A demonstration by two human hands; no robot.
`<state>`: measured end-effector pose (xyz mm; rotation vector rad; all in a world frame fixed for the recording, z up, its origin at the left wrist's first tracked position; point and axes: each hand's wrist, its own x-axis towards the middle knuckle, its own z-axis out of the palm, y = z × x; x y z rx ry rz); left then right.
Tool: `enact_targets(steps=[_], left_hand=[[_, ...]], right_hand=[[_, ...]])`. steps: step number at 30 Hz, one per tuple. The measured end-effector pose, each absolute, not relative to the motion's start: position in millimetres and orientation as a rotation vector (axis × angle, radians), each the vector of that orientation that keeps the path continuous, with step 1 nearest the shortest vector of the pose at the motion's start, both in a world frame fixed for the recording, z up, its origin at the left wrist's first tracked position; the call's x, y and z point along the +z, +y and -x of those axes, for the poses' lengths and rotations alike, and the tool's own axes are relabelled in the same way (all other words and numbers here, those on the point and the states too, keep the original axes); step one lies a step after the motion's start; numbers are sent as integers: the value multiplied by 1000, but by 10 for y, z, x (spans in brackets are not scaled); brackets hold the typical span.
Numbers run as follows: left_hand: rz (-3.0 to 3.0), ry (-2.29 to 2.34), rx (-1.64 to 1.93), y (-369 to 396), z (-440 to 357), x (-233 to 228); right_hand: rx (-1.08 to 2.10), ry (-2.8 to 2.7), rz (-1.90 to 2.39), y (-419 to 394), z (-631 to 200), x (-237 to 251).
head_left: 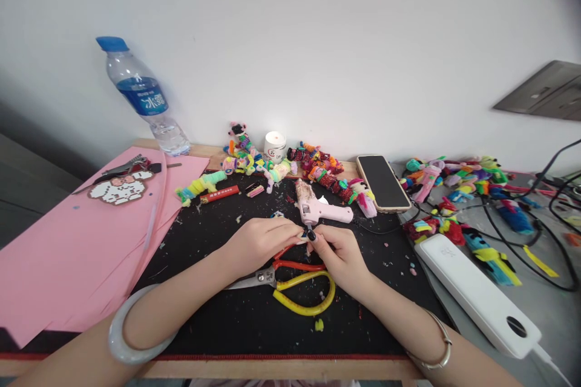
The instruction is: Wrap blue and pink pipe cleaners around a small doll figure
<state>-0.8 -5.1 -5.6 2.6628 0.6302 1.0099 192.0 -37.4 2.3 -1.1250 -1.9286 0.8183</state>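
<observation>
My left hand [263, 242] and my right hand [338, 254] meet above the black mat [190, 290], fingertips pinched together. Between them is something small, mostly hidden by the fingers. Just beyond the fingertips lies a pink glue gun [336, 213] with a stained nozzle end, its handle toward the right. Scissors [302, 309] with one yellow and one red handle lie beneath and in front of the hands, blades toward the left. A small yellow scrap [319, 325] rests near them.
Pipe-cleaner figures [318, 163] line the back, beside a white cup [275, 146], with more at right among cables. A phone [384, 182], power bank [476, 295], red stick-like packet [220, 194], pink sheets [68, 248] and water bottle [143, 97] surround the mat.
</observation>
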Motion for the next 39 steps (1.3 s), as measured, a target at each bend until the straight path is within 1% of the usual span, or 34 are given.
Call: enact_targets(steps=[7,9,11,14,19,25,32,39], left_hand=[[-2568,594,834,-67,1,-15],[-2534,591,856,-68,-1,-20],[-2465,648,951,-65,-10,-23],[-2221,809,1040,-65,-37,-8],[-1720,926,970,-100,-89,36],[-1455,1007,925,-129,-124,51],[-1316,928,926,-118,-141,55],[-1470,930,846,-126,-125,68]], right_hand=[[833,-1938,1141,-358,-1920,-2],[838,-1932,1151,-353,-1921,-7],[842,-1914,1160,-352,-1923,-9],[862,-1857,1173,-358,-1928,-11],[907,-1825,1168,-369,-1929,-21],[849,-1971,1105,-386,-1911,-25],[753,-2084,1045,-404,-1899,-25],[758,-1984,1088,-407,-1912,13]])
